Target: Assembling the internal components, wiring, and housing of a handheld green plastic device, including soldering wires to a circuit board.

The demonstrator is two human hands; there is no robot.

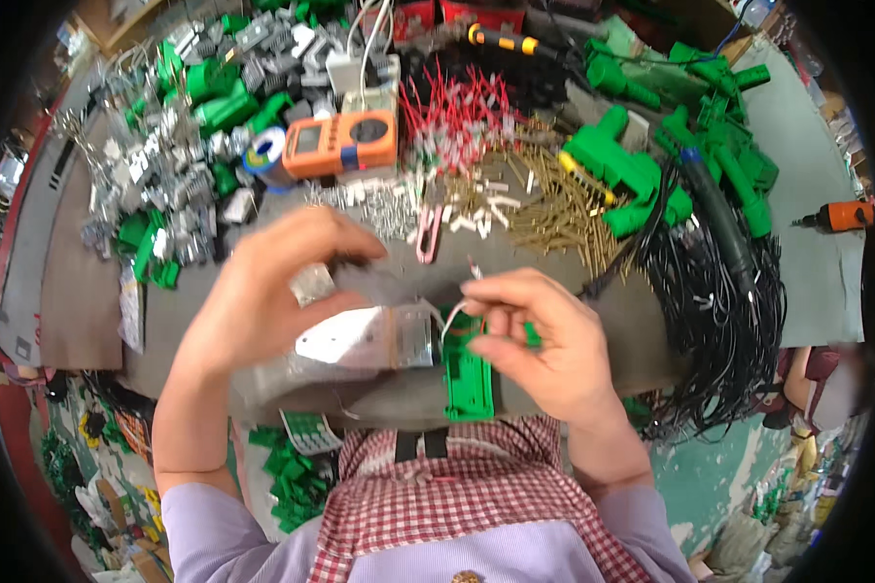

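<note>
The head view shows the right hand (535, 340) pinching a thin white wire (452, 316) at the green plastic housing (469, 374) by the table's near edge, the left hand (262, 301) curled loosely above a metal plate (355, 340), so seating the wire seems next, needing steady fingertip aim.

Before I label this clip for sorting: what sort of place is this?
Probably a small electrical assembly workbench. The table is heaped with green plastic housings, brass pins and black wire bundles, with an orange meter among them.
</note>
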